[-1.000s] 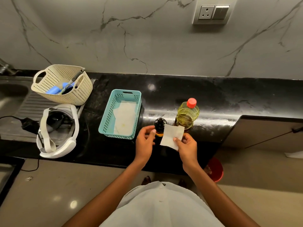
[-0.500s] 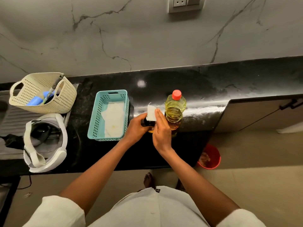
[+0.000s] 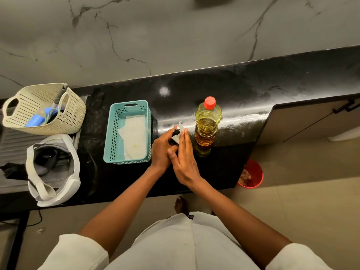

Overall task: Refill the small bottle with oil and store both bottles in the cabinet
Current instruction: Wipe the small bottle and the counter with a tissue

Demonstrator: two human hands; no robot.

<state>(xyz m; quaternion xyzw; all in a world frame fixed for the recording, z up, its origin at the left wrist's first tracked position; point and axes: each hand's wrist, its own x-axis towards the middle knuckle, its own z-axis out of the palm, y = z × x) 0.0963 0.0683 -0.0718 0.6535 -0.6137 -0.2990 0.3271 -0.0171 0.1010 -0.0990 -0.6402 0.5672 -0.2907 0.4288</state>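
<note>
A small dark bottle point(image 3: 176, 131) stands near the front of the black counter point(image 3: 243, 90), mostly hidden between my hands; only its black top shows. My left hand point(image 3: 162, 149) grips it from the left. My right hand point(image 3: 184, 154) presses a white paper tissue point(image 3: 180, 133) against the bottle's right side with straight fingers. Just to the right stands the large clear oil bottle point(image 3: 207, 127) with a red cap, holding yellow oil. A cabinet door point(image 3: 311, 121) with a black handle lies below the counter at the right.
A teal basket point(image 3: 111, 133) with white tissues sits left of my hands. Further left are a cream basket point(image 3: 74, 112) with blue items and a white headset point(image 3: 52, 168). A red bucket point(image 3: 258, 178) stands on the floor. The marble wall rises behind.
The tissue, held apart from the bottle a second ago, now lies against the small bottle under my right hand. The view has tilted further down.
</note>
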